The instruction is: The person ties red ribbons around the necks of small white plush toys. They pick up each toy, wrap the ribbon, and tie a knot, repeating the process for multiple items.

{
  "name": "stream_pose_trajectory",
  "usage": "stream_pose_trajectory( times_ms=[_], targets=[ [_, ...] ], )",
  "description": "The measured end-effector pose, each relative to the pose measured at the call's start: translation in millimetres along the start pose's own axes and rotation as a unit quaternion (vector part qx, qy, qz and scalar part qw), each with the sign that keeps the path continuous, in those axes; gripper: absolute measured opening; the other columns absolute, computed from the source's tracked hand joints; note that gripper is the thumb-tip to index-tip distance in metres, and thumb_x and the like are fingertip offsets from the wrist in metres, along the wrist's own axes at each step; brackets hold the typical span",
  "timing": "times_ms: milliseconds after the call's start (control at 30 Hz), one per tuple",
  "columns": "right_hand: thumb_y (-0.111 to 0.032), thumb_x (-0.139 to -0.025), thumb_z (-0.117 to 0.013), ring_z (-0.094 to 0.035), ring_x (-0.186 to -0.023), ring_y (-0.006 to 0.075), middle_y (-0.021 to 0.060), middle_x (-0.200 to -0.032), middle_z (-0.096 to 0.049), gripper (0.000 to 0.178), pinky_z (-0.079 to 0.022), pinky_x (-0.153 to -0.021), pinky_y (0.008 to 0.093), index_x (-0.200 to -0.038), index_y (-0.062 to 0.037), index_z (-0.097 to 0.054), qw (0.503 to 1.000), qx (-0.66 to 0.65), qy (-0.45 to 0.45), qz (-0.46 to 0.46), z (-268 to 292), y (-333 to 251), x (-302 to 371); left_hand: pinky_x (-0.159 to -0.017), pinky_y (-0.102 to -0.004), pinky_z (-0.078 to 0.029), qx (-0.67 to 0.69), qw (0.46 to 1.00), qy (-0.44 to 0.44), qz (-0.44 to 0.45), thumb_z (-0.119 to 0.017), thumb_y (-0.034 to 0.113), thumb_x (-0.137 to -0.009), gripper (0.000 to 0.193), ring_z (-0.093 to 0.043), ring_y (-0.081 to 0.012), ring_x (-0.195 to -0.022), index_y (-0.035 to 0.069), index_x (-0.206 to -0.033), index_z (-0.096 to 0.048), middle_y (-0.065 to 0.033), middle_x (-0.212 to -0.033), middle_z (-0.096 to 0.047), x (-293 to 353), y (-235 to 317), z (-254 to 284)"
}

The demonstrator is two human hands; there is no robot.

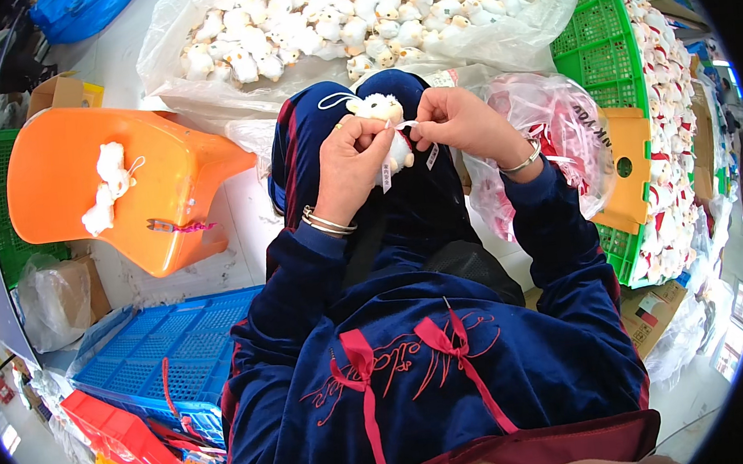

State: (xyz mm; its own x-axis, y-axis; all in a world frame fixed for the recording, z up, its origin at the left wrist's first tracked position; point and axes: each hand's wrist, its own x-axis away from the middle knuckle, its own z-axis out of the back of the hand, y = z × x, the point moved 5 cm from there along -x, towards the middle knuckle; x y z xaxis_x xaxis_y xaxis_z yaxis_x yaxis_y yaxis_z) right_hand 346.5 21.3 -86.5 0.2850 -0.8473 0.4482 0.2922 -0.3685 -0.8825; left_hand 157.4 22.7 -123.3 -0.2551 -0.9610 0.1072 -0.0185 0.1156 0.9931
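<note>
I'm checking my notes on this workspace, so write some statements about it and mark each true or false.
1. The left hand and right hand are both at a small white plush toy. True.
2. The stool on the person's left is blue. False: the stool is orange.
3. A clear bag of red and white strips is on the person's right. True.
4. Both wrists are bare. False: silver-coloured bangles show at both.
5. The toy heap at the top is mostly white. True.
</note>
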Motion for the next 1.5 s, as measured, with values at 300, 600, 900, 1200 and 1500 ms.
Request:
stream_pose_trajectory(
  times_ms=[300, 600, 900, 1200, 1500],
  targets=[
    [-0.011, -0.087, -0.065, -0.066, -0.082, 0.0326, 0.0161, -0.085, -0.066, 0.014, -0.051, -0.072, 0.0405, -0.090, 0.0016, -0.061, 0.951, 0.250, 0.099, 0.152, -6, -31, 3, -0.060, -0.0215, -0.035, -0.027, 0.998, 0.016, -0.057, -0.076, 0.006, -0.091, 0.009, -0.040, -0.0033, -0.067, 0.000, -0.089, -0.069, 0.0053, -0.077, -0.045, 4, 5, -2],
    [-0.013, -0.086, -0.066, -0.062, -0.092, 0.0382, 0.0180, -0.090, -0.064, 0.013, -0.049, -0.079, 0.0441, -0.086, -0.0010, -0.060, 0.900, 0.369, 0.112, 0.204, -11, -45, -5, -0.059, -0.0244, -0.038, -0.024, 0.998, 0.028, -0.049, -0.076, 0.006, -0.089, 0.008, -0.043, -0.0065, -0.066, 0.000, -0.090, -0.070, 0.0028, -0.073, -0.048, 4, 3, -2],
    [-0.015, -0.086, -0.065, -0.063, -0.079, 0.0393, 0.0201, -0.077, -0.064, 0.018, -0.050, -0.071, 0.0464, -0.077, 0.0001, -0.061, 0.917, 0.362, 0.055, 0.160, -2, -45, -9, -0.060, -0.0246, -0.038, -0.030, 0.997, 0.026, -0.066, -0.075, 0.006, -0.090, 0.008, -0.043, -0.0074, -0.066, 0.000, -0.089, -0.070, 0.0021, -0.073, -0.047, 4, 3, -2],
    [-0.005, -0.084, -0.061, -0.065, -0.092, 0.0336, 0.0134, -0.096, -0.063, 0.006, -0.055, -0.079, 0.0424, -0.089, -0.0025, -0.061, 0.848, 0.433, 0.030, 0.305, -74, -66, 24, -0.061, -0.0251, -0.041, -0.009, 0.998, 0.025, -0.064, -0.073, 0.005, -0.092, 0.008, -0.045, -0.0081, -0.067, -0.001, -0.092, -0.067, 0.0000, -0.078, -0.051, 5, -2, -1],
    [-0.026, -0.089, -0.072, -0.065, -0.083, 0.0230, 0.0051, -0.084, -0.064, 0.018, -0.048, -0.068, 0.0374, -0.086, -0.0090, -0.067, 0.858, 0.403, -0.213, 0.239, -73, -30, 82, -0.062, -0.0234, -0.040, 0.003, 0.999, 0.024, -0.035, -0.073, 0.004, -0.093, 0.009, -0.045, -0.0057, -0.067, 0.000, -0.090, -0.066, 0.0020, -0.076, -0.052, 5, -2, 0]
  ],
)
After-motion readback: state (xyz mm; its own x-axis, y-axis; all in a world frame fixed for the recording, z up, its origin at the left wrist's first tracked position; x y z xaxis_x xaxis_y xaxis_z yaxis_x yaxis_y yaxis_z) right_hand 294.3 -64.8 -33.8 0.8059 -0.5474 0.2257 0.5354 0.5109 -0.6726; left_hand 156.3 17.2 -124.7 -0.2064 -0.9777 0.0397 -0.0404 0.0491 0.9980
